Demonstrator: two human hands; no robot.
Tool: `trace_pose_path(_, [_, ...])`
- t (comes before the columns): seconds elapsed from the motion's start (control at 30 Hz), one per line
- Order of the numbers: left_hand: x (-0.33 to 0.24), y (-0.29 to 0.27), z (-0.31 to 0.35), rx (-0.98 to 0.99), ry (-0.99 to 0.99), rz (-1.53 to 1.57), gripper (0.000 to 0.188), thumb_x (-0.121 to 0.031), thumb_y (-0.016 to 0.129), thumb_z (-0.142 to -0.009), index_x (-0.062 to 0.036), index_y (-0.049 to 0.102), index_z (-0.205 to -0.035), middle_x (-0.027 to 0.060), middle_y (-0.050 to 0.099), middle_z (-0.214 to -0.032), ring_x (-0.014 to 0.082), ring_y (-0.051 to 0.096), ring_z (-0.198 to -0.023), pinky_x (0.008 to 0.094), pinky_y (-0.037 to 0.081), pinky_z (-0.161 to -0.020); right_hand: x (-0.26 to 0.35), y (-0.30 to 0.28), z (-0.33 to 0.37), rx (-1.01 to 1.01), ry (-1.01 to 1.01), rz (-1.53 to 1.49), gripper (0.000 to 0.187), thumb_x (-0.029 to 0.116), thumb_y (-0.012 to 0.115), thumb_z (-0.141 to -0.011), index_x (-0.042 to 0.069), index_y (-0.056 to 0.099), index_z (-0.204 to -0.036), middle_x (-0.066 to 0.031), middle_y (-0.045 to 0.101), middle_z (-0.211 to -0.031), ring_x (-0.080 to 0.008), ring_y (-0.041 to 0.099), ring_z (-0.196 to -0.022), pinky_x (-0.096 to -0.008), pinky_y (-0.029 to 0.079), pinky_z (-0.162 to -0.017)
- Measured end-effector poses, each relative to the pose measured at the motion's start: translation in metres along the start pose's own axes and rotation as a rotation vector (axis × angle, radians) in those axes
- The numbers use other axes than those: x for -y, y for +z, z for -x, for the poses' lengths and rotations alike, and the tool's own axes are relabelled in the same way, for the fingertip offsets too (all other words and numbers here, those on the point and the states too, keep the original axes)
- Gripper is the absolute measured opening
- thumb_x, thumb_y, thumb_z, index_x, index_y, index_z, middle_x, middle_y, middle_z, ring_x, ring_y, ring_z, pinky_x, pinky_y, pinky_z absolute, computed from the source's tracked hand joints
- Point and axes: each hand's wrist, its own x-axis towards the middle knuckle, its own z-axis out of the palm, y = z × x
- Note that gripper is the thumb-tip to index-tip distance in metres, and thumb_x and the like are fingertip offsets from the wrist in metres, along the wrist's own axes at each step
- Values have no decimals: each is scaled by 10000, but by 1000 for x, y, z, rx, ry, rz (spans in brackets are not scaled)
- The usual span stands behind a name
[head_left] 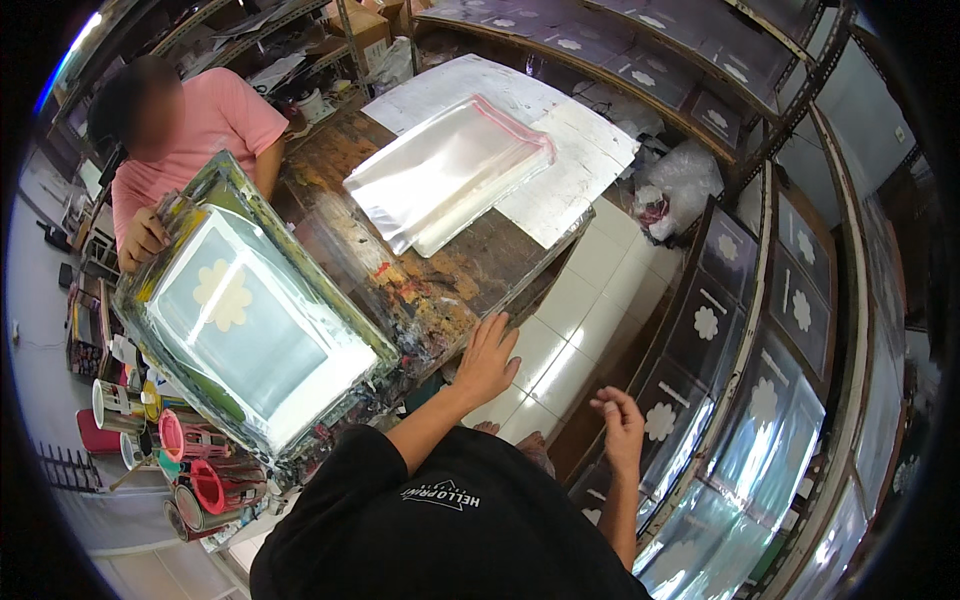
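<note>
At the table's near edge, the person's left hand is resting with loosely spread fingers, gripping nothing, while the right hand is hanging beyond the table's right side, half curled and apparently empty. At the table's left end a co-worker's hand is holding the printing screen, and clear plastic sheets are lying toward its far side. Screen handling seems to be in progress, the next move probably calling for keeping both hands clear.

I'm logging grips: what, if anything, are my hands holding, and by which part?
Nothing visible: left hand rests at the table edge; right hand appears empty.
</note>
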Motion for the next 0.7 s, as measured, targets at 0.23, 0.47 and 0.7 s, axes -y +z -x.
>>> trace_pose_path(0.23, [24, 14, -5, 110, -76, -222, 611, -276, 722, -844, -2, 544, -1360, 333, 160, -1597, 464, 136, -1498, 609, 112, -1198, -16, 7, 19, 70, 108, 33, 263, 87, 524, -1012, -48, 611, -1220, -104, 674, -1116, -198, 668, -1029, -322, 506, -931])
trace_pose_path(0.47, [25, 15, -4, 122, -28, -282, 523, -315, 764, -778, -8, 674, -1193, 339, 132, -1606, 460, 130, -1503, 608, 122, -1195, -26, 5, 24, 44, 165, 12, 268, 81, 521, -1004, -50, 612, -1220, -112, 679, -1125, -207, 675, -1026, -326, 509, -927])
trace_pose_path(0.7, [28, 10, -1, 105, 16, -270, 479, -333, 762, -776, -1, 697, -1116, 345, 125, -1606, 472, 116, -1502, 612, 113, -1194, -25, 21, 20, 106, 137, 130, 270, 76, 527, -997, -31, 622, -1226, -113, 687, -1142, -216, 688, -1017, -329, 516, -911])
